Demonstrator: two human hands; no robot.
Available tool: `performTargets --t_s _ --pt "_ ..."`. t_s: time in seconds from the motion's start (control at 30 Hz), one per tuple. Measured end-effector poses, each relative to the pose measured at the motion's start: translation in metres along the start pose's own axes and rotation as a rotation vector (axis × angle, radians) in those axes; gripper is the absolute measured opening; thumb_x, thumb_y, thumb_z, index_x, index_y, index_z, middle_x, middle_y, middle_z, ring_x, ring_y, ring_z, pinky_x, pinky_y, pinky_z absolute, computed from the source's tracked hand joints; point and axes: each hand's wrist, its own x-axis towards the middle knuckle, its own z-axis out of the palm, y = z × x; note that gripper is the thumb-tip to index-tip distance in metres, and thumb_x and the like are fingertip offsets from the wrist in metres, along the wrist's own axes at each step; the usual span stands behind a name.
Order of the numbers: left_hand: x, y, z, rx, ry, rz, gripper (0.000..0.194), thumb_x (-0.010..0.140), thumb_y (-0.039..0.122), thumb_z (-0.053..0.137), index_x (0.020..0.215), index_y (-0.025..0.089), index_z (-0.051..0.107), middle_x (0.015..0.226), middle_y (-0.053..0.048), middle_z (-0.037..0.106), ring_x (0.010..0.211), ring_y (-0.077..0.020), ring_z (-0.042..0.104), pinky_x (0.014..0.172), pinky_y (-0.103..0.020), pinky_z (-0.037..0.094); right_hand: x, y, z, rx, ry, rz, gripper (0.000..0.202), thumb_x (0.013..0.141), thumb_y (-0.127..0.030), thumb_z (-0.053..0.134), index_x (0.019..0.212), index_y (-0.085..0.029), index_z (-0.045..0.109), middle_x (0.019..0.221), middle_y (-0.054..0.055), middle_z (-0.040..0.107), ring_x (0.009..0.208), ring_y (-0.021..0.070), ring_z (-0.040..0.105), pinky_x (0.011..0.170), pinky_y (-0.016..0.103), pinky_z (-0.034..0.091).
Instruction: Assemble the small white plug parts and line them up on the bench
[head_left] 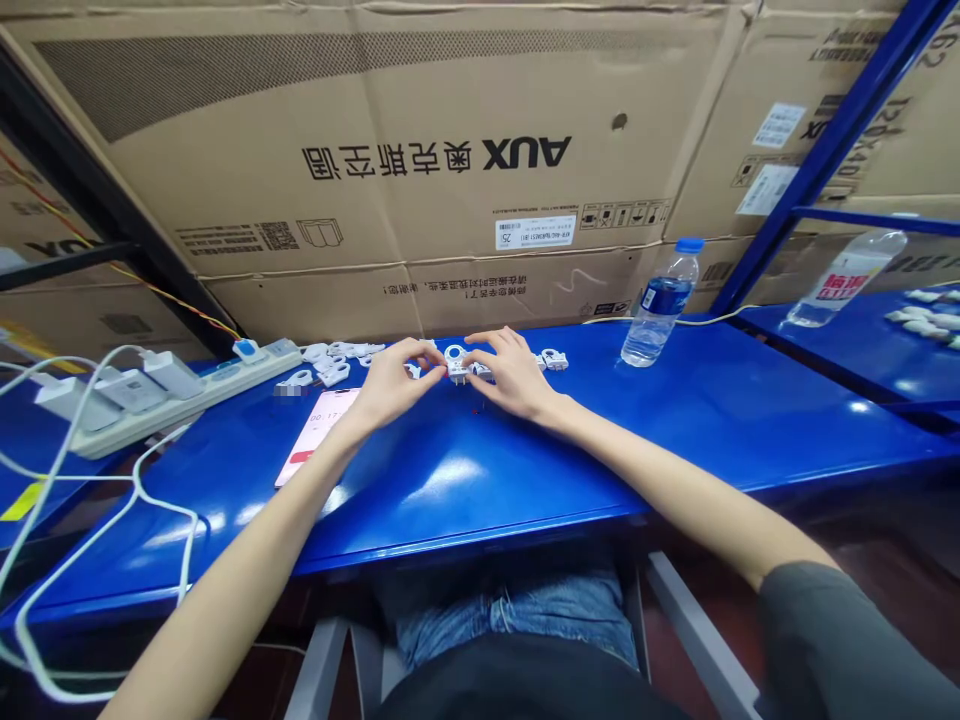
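A white plug with a ring-shaped handle (455, 358) stands between my two hands near the back of the blue table, its metal pins pointing toward me. My left hand (399, 382) has thumb and forefinger pinched together at the plug's left side. Curled around its right side is my right hand (511, 374), whose fingers partly cover more white plug parts. Similar white plugs (334, 370) lie in a loose pile left of my left hand. Another white plug (555, 358) rests just beyond my right hand.
A phone with a pink screen (319, 430) lies by my left forearm. The white power strip (217, 385) with chargers and looping cables (135, 490) occupies the left. A water bottle (660, 305) stands at right. Large cardboard boxes (435, 230) wall off the back; a blue post (817, 165) rises at right.
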Motion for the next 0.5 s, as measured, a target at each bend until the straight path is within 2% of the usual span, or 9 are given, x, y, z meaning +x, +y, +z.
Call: performTargets --t_s 0.13,0.4,0.5 --pt "0.001 -0.006 0.008 -0.061 0.141 -0.049 0.023 0.084 0.041 0.068 0.089 0.019 0.075 0.094 -0.006 0.076 0.086 -0.0199 0.068 0.066 -0.027 0.048 0.000 -0.003 0.002 0.014 0.025 -0.031 0.017 0.100 -0.030 0.060 0.107 -0.023 0.074 0.138 0.011 0.065 0.127 0.0290 0.055 0.119 0.053 0.034" --pt "0.000 -0.006 0.013 -0.088 0.179 -0.057 0.020 0.086 0.038 0.067 0.090 0.019 0.073 0.094 -0.005 0.078 0.087 -0.0206 0.070 0.061 -0.027 0.046 0.000 -0.008 0.004 0.031 0.020 -0.067 0.016 0.101 -0.029 0.059 0.106 -0.023 0.074 0.137 0.011 0.066 0.123 0.0285 0.057 0.114 0.051 0.040" --pt "0.000 -0.004 0.012 -0.099 0.215 -0.082 0.017 0.084 0.036 0.068 0.087 0.020 0.073 0.092 -0.004 0.078 0.086 -0.0200 0.070 0.064 -0.027 0.048 0.000 -0.008 0.005 0.037 0.010 -0.070 0.017 0.101 -0.029 0.059 0.107 -0.023 0.074 0.138 0.011 0.066 0.124 0.0286 0.057 0.114 0.051 0.039"
